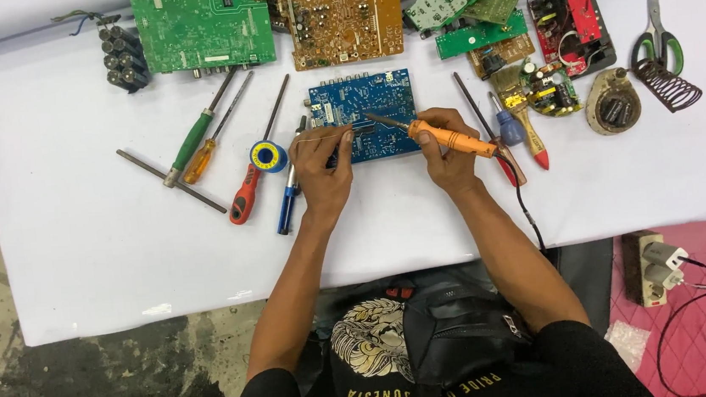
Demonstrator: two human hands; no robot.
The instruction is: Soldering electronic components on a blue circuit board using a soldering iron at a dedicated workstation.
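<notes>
Blue circuit board [365,112] lies just beyond both hands. Right hand [448,149] grips an orange soldering iron [441,137], tip angled leftward onto the board; left hand [322,163] pinches solder wire [324,135] toward that tip.

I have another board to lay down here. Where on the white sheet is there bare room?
The near strip of the white sheet, left of the left hand and below the screwdrivers, is bare. So is the patch right of the right hand, below the scissors. The far edge, around the blue board and green board, is crowded.
</notes>
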